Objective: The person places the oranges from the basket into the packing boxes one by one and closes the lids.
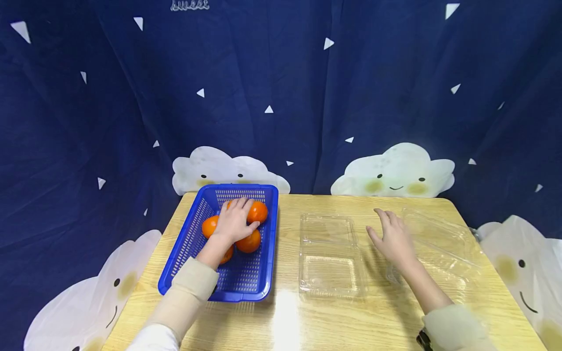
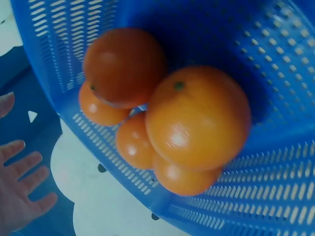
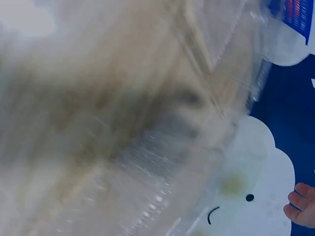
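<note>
Inside the blue plastic basket (image 1: 272, 243) lie several oranges (image 1: 248, 242); one bigger in the left wrist view is an orange (image 2: 197, 118) with a green stem end. My left hand (image 1: 234, 224) hovers over or rests on them with its fingers spread; contact cannot be told. The same hand (image 2: 22, 189) shows at the left edge of its wrist view. Right of the basket, a clear plastic clamshell box (image 1: 329, 242) lies unfolded on the table. My right hand (image 1: 395, 239) is raised just beyond its right side, fingers extended, holding nothing.
More clear plastic boxes (image 1: 443, 239) lie at the right of the wooden table (image 1: 246, 326), partly behind my right hand and forearm. A dark blue curtain (image 1: 298, 73) with white triangles and smiling clouds hangs behind and around the table. The right wrist view is largely blurred.
</note>
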`<state>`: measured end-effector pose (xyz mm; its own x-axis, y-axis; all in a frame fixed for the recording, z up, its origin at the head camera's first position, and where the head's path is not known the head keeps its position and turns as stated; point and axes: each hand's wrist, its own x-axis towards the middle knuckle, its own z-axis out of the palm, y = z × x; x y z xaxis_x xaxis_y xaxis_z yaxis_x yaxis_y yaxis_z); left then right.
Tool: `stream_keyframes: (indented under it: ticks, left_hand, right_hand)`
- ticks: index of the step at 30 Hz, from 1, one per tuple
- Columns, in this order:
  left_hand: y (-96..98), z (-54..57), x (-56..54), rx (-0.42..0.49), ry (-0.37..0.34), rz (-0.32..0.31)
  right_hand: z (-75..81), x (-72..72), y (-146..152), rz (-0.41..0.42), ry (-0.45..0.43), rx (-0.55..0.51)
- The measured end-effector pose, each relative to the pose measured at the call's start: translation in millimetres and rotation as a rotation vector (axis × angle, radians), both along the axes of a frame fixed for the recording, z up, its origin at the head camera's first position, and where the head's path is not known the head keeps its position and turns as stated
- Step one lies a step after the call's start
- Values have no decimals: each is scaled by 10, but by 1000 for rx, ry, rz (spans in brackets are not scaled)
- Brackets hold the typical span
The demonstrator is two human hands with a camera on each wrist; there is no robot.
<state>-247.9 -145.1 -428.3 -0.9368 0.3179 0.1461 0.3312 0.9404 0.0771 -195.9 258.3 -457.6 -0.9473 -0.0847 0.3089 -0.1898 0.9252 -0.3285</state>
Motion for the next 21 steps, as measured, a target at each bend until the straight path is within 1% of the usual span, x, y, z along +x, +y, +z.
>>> stream_keyframes:
  ticks: [4,7,12,15,21]
  left_hand:
    - [-55,-33,-2,-49,-6,-61]
    - [-77,-62,-8,-78,-36,-87]
    - [-79,-109,-27,-118,-97,-107]
    - [-70,-141,-45,-143,-110,-124]
    - [-85,-223,-73,-200,-133,-153]
  right_hand:
    - [-144,90,-42,3,11,-19]
    - [-242,152,-81,16,30,-25]
    - [-374,242,-157,47,51,-14]
    - [-442,294,-197,57,55,-2]
    - [-569,378,-245,80,96,47]
